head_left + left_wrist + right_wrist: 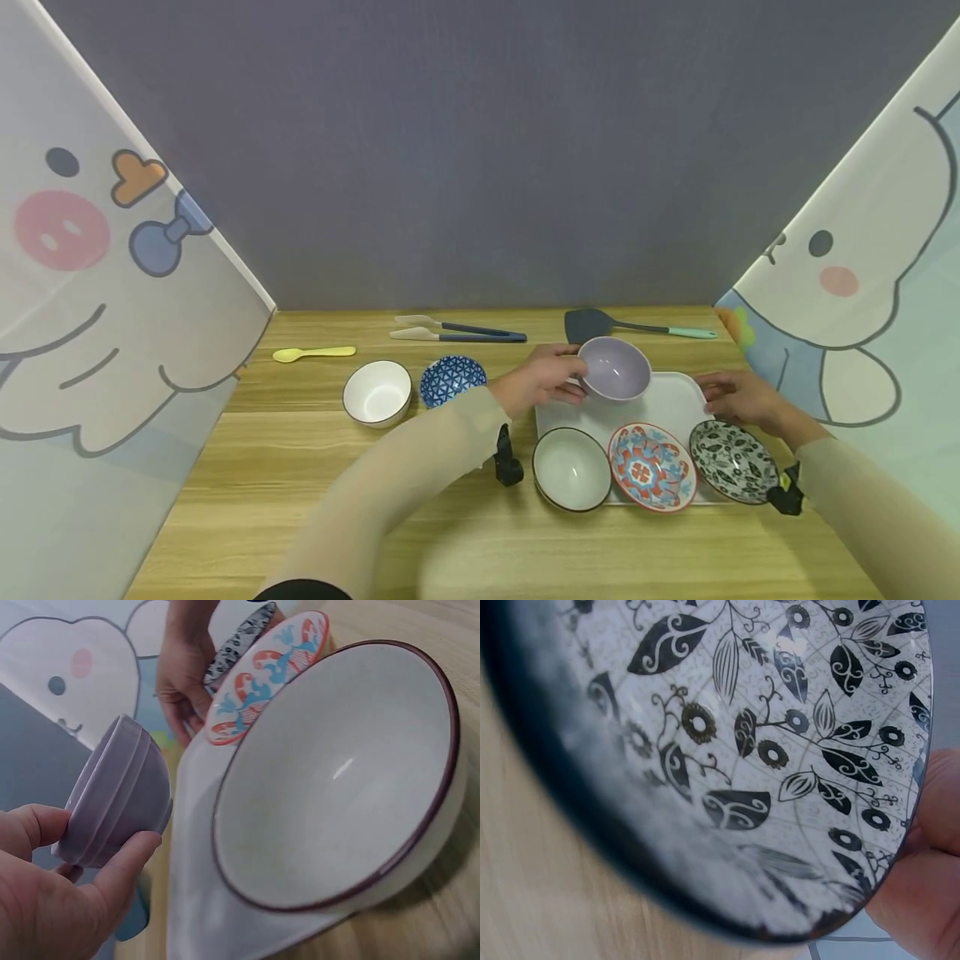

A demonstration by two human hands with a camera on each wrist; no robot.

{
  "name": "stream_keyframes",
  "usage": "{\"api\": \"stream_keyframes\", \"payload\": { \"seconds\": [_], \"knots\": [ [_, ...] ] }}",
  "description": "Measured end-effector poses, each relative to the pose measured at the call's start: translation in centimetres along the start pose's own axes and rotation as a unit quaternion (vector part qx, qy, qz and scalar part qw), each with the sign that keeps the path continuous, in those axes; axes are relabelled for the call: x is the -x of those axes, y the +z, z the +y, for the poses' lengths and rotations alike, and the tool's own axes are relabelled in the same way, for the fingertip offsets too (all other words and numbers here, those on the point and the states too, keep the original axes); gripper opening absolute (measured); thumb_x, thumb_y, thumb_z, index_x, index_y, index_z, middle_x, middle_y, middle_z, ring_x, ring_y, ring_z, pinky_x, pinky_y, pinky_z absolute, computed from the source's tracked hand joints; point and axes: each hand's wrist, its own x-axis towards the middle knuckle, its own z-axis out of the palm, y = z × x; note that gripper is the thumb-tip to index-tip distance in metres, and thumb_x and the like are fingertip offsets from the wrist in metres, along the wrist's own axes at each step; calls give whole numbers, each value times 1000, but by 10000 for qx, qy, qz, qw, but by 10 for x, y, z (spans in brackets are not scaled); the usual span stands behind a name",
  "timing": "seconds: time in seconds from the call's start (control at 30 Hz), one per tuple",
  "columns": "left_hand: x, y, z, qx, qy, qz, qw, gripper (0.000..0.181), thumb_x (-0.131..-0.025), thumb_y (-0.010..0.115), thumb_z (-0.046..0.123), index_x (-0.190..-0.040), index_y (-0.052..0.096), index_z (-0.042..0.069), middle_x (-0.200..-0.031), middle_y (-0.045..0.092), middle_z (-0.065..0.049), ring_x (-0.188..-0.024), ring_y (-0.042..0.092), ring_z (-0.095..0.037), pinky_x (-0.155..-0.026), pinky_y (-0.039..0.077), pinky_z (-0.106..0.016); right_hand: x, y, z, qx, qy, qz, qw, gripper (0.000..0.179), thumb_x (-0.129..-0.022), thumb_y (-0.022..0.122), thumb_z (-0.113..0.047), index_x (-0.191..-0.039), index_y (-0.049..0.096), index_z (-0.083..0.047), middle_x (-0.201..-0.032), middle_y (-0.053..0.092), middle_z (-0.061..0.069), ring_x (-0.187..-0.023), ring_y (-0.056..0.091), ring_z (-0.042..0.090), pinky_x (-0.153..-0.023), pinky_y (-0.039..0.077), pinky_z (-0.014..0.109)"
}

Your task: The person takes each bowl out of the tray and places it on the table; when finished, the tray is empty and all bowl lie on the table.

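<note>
My left hand (546, 377) grips a small purple bowl (617, 369) by its side, with the thumb at the rim in the left wrist view. The bowl is tilted above the far part of a white tray (675, 398). My right hand (741, 400) rests at the tray's far right corner, fingers loosely bent beside its edge. Along the tray's near side are a cream bowl with a dark rim (572, 471), a red-and-blue patterned bowl (652, 467) and a black-and-white leaf-patterned bowl (733, 462). That leaf-patterned bowl (765, 750) hides most of my right hand in the right wrist view.
Left of the tray stand a white bowl (377, 393) and a blue patterned dish (453, 381), partly behind my left forearm. Farther back lie a yellow spoon (315, 353), tongs (459, 332) and a dark spatula (588, 325). A grey wall (480, 167) rises behind the table.
</note>
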Motion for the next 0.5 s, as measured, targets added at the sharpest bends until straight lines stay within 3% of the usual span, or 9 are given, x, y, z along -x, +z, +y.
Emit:
{"api": "stream_keyframes", "payload": {
  "seconds": [0.1, 0.33, 0.5],
  "knots": [
    [6, -10, 5, 25, 41, 0, 10000, 70, -88, 65, 3, -155, 47, 12, -97, 74, -17, -74, 74, -29, -73, 66, -43, 0, 0, 2, -54, 22, -6, 10000, 63, -91, 72, 1, -145, 43, 15, -116, 65, 26, -76, 64, 12, -60, 58, 27],
    [23, -38, 16, 47, 71, 120, 9999, 70, -89, 65, 4, -155, 45, 11, -107, 71, -21, -87, 75, -37, -77, 66, -43, -1, -1, 5, 35, 31, -22, 10000, 62, -92, 71, 0, -146, 43, 15, -123, 61, 32, -87, 67, 15, -69, 62, 30],
    [38, -62, 21, 100, 183, 231, 9995, 64, -93, 62, 4, -155, 46, 10, -127, 63, -25, -89, 74, -35, -86, 64, -46, -1, -2, 5, 42, 29, -25, 10000, 62, -92, 72, 0, -145, 43, 15, -121, 61, 31, -90, 67, 16, -71, 63, 30]
  ]
}}
